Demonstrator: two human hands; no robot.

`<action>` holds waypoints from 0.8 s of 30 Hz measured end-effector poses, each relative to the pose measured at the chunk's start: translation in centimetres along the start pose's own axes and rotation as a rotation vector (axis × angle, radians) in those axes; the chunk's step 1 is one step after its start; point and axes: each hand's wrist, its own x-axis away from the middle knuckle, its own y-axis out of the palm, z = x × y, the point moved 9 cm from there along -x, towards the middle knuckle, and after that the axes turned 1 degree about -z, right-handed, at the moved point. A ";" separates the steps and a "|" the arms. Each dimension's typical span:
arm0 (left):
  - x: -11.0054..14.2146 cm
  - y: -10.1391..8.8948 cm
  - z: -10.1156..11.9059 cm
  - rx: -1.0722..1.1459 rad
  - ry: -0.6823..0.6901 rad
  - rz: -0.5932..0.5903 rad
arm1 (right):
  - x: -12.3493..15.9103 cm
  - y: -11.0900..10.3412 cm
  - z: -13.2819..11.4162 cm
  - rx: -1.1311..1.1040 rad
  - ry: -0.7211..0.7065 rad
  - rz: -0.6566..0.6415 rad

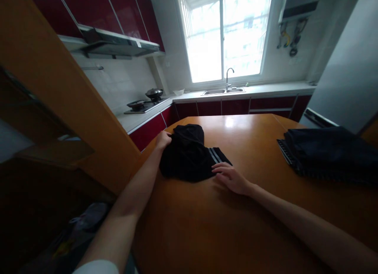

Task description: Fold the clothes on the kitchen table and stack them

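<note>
A person works over a crumpled black fabric garment with pale stripes on a brown wooden counter, the left hand pinching its left edge, the right hand loosely open at its striped end. Straightening looks to me the step in hand; the next move likely calls for smoothing the cloth flat, clear of the folded dark fabric stack to the garment's right.

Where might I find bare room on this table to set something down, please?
The wooden table is bare beyond the right hand, between the black garment and the dark folded pile, and on the garment's near side. Crowding is at the garment, which the left hand holds with the right hand at its edge, and under the pile.
</note>
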 end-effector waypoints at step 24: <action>11.5 15.9 11.9 -0.084 0.537 -0.070 | 1.1 -11.4 10.8 0.472 0.292 0.291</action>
